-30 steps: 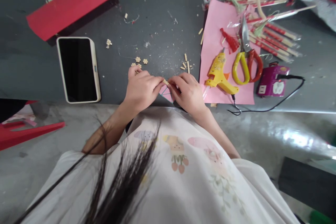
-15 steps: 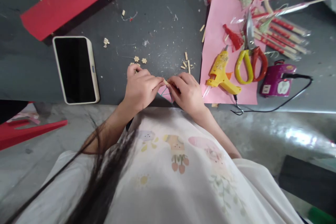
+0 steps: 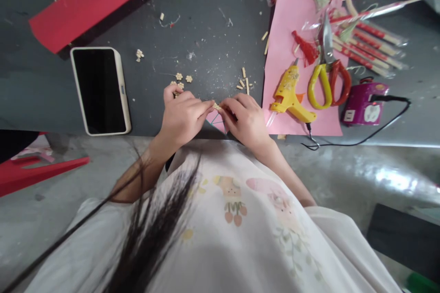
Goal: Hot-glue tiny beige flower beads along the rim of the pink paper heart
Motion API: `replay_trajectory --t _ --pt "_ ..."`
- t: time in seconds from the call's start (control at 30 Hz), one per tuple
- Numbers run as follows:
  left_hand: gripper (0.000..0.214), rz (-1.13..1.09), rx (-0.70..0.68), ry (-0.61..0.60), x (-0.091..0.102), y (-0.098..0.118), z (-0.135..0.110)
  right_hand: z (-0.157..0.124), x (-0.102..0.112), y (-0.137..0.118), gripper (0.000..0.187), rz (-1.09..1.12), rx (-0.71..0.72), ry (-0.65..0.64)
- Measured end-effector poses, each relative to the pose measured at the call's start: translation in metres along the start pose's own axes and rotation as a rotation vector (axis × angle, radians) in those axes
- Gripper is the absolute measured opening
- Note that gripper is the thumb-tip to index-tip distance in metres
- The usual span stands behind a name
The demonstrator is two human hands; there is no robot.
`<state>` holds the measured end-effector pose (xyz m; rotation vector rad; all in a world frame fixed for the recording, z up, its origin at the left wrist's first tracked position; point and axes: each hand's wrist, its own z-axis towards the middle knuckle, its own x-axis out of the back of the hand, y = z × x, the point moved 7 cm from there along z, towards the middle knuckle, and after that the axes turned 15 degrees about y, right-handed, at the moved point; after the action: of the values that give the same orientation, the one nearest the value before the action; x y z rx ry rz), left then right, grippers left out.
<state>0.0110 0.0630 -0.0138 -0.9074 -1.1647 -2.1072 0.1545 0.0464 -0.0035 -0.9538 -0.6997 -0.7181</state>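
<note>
Between my fingertips sits a small pale wooden flower-like piece (image 3: 216, 106), partly hidden by the fingers. My left hand (image 3: 184, 114) pinches it from one side, and my right hand (image 3: 245, 119) pinches it from the other. Beneath them lies a pink paper with lines (image 3: 217, 121) at the table edge. Small flower-shaped pieces (image 3: 189, 79) lie just beyond my left hand, some partly covered by its fingers. Short cut stick pieces (image 3: 247, 86) are scattered beyond my right hand.
On the right, a yellow glue gun (image 3: 288, 94) and scissors (image 3: 326, 68) rest on pink paper (image 3: 275, 46), beside a purple power box (image 3: 366, 103) with a black cord. Wrapped sticks (image 3: 374, 46) lie behind. At left are a phone (image 3: 99, 91) and folded red card (image 3: 89, 7).
Both hands stay pinched together at nearly the same spot, with only tiny finger shifts. The hanging hair has swung to the right.
</note>
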Motion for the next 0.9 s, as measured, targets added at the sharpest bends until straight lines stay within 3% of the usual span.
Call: replay_trajectory --t 0.63,0.9 --pt "0.032 0.025 -0.022 -0.013 -0.0042 0.0000 0.0073 0.0002 -0.0009 -0.0004 0.017 -0.001 0.026 0.000" --pt "0.030 0.015 0.029 -0.032 -0.0034 -0.0004 0.0057 0.0001 -0.0005 0.0001 0.018 0.015 0.024 0.001"
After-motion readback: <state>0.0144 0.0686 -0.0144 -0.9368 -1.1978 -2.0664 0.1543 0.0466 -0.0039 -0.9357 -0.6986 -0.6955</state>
